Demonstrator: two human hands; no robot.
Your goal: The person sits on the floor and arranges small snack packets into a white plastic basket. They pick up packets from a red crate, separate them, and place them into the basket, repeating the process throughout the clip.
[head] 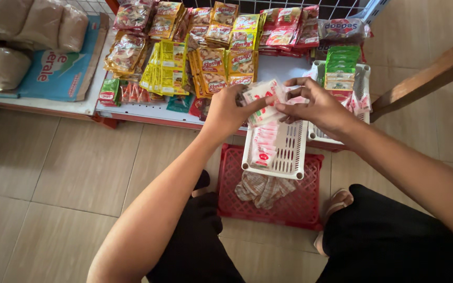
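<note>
Two crates (289, 209) rest on beige floor tiles (69, 173).

Bright, even daylight; soft shadows under arms on floor tiles (69, 173); slight wide-angle bend at edges; hands mildly blurred.

Red-and-white sachets (262, 105), white basket (289, 152) (red crate (300, 204) beneath)
</note>
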